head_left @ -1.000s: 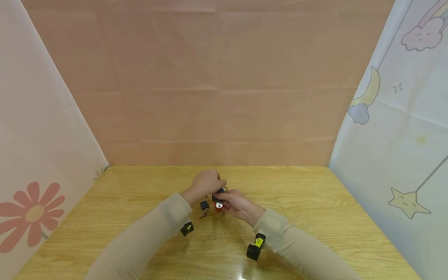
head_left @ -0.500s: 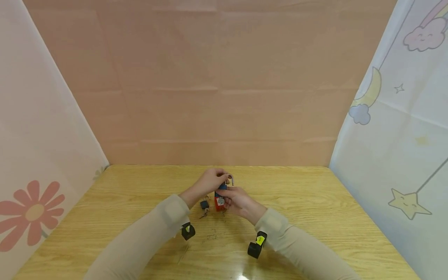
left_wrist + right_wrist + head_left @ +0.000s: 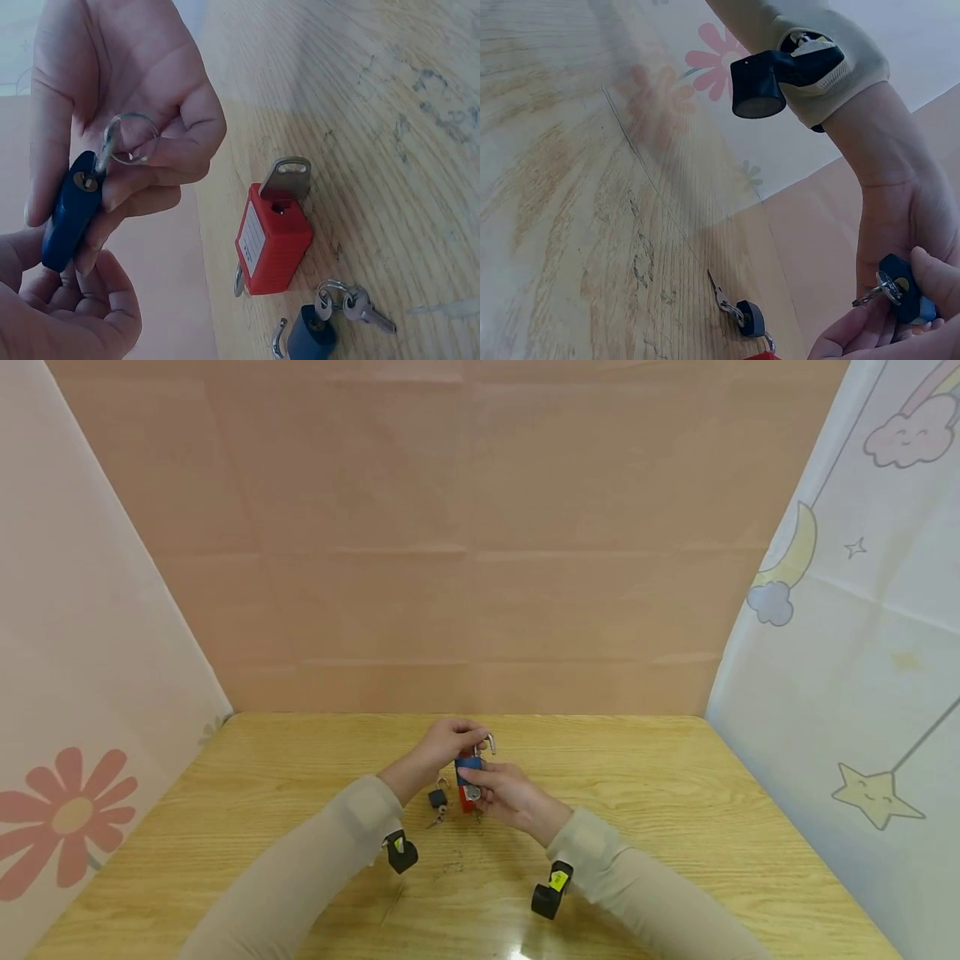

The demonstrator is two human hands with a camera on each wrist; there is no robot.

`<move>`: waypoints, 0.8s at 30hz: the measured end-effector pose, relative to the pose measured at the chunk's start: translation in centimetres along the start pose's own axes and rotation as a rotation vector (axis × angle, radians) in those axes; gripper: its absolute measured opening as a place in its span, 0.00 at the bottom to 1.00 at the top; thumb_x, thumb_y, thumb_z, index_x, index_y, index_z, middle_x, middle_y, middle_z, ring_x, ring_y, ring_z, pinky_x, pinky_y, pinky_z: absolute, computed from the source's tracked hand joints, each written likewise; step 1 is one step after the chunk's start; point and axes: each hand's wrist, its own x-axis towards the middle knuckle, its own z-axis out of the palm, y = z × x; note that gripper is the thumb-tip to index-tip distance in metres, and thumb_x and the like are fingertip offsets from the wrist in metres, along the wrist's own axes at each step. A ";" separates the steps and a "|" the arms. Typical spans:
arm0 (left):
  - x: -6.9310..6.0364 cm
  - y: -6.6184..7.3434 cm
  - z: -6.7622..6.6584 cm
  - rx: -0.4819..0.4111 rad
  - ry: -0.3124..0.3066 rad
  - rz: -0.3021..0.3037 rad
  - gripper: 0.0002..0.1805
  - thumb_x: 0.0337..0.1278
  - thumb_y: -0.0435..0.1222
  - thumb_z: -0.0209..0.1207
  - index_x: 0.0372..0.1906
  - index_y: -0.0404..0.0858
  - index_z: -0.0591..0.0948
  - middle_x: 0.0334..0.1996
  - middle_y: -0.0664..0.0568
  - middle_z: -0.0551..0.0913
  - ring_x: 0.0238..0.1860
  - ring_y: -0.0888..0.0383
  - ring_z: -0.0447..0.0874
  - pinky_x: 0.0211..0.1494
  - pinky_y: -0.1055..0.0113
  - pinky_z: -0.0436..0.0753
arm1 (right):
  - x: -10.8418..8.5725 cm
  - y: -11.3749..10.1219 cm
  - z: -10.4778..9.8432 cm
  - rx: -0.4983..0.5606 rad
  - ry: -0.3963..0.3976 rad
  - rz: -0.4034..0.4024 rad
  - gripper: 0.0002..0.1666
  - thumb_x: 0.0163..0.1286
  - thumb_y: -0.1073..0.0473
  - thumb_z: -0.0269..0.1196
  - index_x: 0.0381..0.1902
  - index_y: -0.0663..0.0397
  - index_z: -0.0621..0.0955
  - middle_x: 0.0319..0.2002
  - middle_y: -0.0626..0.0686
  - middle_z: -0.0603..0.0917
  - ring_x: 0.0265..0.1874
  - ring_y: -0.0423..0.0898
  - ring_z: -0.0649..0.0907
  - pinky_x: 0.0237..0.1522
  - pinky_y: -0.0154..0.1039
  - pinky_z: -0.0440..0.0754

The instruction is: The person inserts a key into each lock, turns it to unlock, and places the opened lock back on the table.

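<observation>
A blue padlock is held upright above the table, its shackle raised and swung open. My right hand grips the body between thumb and fingers. At the shackle end, the left hand pinches the padlock, its fingertips partly hidden. In the left wrist view a key with a ring sits in the keyhole. Below, on the table, a red padlock with a white label has a key in it. Beside that lies a smaller dark blue padlock, shackle open, with keys on a ring.
The wooden table carries dark scuff marks near its middle. A plain pinkish-brown wall closes off the back. Patterned sheets hang at both sides. Black wrist cameras hang under both sleeves.
The blue padlock's shackle, mostly hidden by the left hand at first, came into view swung open. Both hands have since shifted slightly left with the padlock. The padlocks on the table stayed put.
</observation>
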 end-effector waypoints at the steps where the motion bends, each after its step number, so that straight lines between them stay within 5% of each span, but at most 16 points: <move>1: 0.0 0.0 0.0 0.000 0.008 -0.003 0.14 0.68 0.38 0.56 0.47 0.32 0.83 0.34 0.49 0.85 0.34 0.58 0.80 0.42 0.66 0.79 | 0.0 0.0 0.1 -0.003 -0.003 0.002 0.19 0.75 0.60 0.55 0.56 0.69 0.72 0.33 0.44 0.81 0.30 0.35 0.78 0.38 0.31 0.74; 11: 0.0 0.1 0.0 0.049 -0.010 -0.007 0.13 0.67 0.37 0.57 0.44 0.32 0.84 0.31 0.50 0.85 0.31 0.57 0.79 0.36 0.69 0.76 | -0.1 0.1 0.4 -0.018 -0.063 -0.008 0.23 0.77 0.61 0.50 0.61 0.74 0.66 0.34 0.45 0.78 0.28 0.34 0.75 0.37 0.30 0.72; 18: 0.2 0.0 -0.1 0.115 -0.096 -0.005 0.12 0.68 0.39 0.56 0.42 0.35 0.84 0.31 0.50 0.84 0.29 0.59 0.76 0.36 0.67 0.77 | -0.3 0.0 0.3 -0.013 -0.056 -0.001 0.08 0.77 0.62 0.51 0.42 0.60 0.76 0.28 0.43 0.80 0.24 0.34 0.77 0.36 0.31 0.75; 24: 0.3 -0.3 -0.4 0.167 -0.131 -0.019 0.12 0.69 0.39 0.55 0.44 0.35 0.84 0.33 0.51 0.83 0.33 0.58 0.79 0.42 0.64 0.80 | -0.3 0.2 0.3 -0.006 -0.053 0.007 0.09 0.77 0.62 0.51 0.43 0.62 0.76 0.29 0.44 0.81 0.25 0.34 0.78 0.37 0.32 0.77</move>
